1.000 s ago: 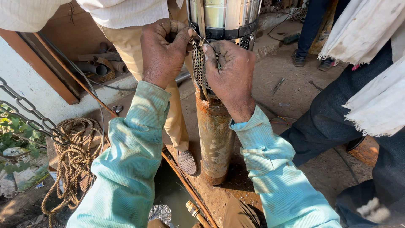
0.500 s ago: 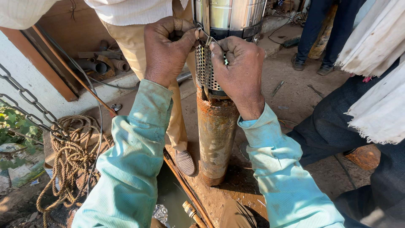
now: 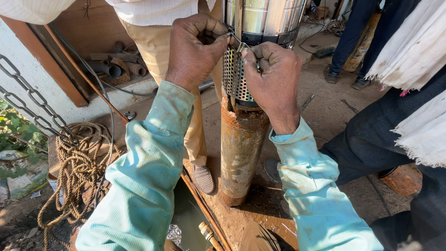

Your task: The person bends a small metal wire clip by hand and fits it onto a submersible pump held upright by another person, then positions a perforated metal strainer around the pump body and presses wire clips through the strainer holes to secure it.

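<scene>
Hands closed at top of perforated steel strainer sleeve (image 3: 233, 76): left hand (image 3: 195, 49) fisted on upper edge, right hand (image 3: 274, 81) pinching thin metal band (image 3: 238, 42). Sleeve seated upright atop rusty cylindrical pump body (image 3: 241, 148), below shiny steel casing (image 3: 260, 16). Coiled rope (image 3: 76, 167) well left.

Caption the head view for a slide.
Left hand and right hand grip a perforated metal screen atop a rusty pump body, beside coiled rope.

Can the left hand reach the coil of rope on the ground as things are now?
Probably not without letting go: the left hand is closed at the top of the perforated metal screen, and the rope coil lies far below, though nothing blocks it.
</scene>
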`<state>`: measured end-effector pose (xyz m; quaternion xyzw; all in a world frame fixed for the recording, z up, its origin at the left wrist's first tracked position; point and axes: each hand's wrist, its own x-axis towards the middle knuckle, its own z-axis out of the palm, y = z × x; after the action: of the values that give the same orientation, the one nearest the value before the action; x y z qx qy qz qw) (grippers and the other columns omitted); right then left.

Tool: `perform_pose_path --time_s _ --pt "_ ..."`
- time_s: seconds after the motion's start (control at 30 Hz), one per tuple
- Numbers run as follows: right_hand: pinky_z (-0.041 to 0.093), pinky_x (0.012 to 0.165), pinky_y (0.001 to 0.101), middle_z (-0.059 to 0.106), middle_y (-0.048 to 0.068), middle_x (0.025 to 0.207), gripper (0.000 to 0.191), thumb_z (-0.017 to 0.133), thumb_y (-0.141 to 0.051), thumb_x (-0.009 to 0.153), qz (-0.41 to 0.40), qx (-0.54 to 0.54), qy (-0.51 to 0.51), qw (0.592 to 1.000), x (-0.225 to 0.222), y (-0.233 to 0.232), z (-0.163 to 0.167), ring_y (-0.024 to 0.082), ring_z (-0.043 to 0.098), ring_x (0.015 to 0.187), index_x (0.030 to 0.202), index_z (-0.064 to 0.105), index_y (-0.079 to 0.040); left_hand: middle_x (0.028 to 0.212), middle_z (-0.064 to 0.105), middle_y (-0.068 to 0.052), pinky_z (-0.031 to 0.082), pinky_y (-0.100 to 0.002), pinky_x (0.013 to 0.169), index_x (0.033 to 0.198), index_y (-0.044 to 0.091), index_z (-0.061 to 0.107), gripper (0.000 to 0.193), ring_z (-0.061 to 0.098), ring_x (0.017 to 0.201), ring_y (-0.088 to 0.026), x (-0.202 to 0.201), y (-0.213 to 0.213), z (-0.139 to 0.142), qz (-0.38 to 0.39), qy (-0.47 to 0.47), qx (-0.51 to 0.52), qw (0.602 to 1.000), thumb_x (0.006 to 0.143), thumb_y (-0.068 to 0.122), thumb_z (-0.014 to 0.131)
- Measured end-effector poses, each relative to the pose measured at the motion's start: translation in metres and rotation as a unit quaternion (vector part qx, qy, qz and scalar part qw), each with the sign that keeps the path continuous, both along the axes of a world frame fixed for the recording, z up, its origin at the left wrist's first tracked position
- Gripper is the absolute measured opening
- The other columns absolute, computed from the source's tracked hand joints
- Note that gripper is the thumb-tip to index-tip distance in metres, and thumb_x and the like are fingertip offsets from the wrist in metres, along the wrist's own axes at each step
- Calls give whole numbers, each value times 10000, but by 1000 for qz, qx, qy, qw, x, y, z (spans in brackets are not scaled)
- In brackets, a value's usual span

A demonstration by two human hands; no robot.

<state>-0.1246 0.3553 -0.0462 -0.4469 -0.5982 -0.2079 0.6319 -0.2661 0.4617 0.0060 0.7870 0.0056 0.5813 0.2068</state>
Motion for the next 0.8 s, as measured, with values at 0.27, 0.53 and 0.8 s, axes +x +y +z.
perform_pose_path --time_s 0.27,0.53,0.8 --pt "401 490 269 568 18 571 142 768 -55 993 -10 2 -3 1000 -2 0 0 44 497 533 874 747 20 861 783 -97 664 -257 735 907 -14 731 66 790 818 -119 -4 0 -1 21 7 50 999 924 -76 749" --pt "471 549 315 664 119 639 129 787 -51 967 -26 -6 30 999 -8 -3 -2 133 592 585 881 746 35 864 774 -89 661 -256 753 928 -20 739 75 759 803 -115 2 6 -5 -30 -22 -9 999 923 -48 808" --pt "587 688 366 740 157 889 77 767 -47 947 -29 61 -55 996 -14 -2 -6 269 758 791 955 722 15 845 773 -87 667 -252 700 954 -21 739 36 765 741 -115 -1 15 -8 -92 2 -151 984 941 -28 772"
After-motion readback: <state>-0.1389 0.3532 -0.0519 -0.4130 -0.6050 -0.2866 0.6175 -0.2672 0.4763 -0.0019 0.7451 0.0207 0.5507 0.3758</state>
